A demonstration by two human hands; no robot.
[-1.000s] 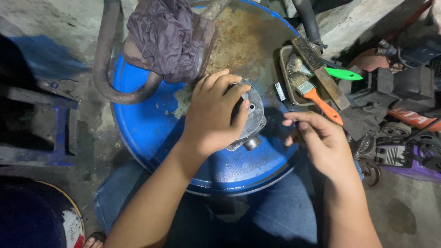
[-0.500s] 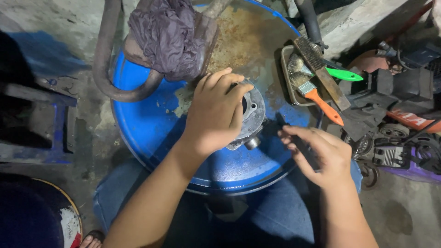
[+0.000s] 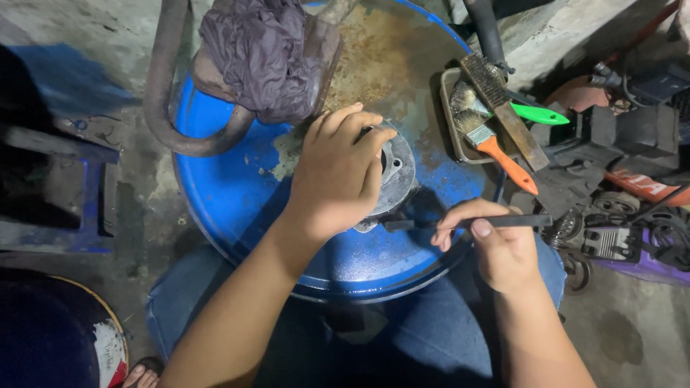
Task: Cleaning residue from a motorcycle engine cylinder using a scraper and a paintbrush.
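Left hand (image 3: 338, 169) of mine lay curled over the round metal part (image 3: 397, 172), gripping it on the blue drum (image 3: 237, 194), which stood just ahead of my knees. At the drum's far edge sat a crumpled dark rag (image 3: 259, 54). My right hand (image 3: 496, 241) pinched a slim dark tool (image 3: 460, 223), its tip at the part's near rim. Right of the drum, a tray (image 3: 447, 115) held an orange-handled brush (image 3: 496, 147).

left hand (image 3: 338, 172) hides most of metal part (image 3: 397, 172) | tool (image 3: 467, 223) tip hidden beneath it

Purple rag (image 3: 262, 54), orange-handled brush (image 3: 496, 147), perhaps tray (image 3: 447, 115)
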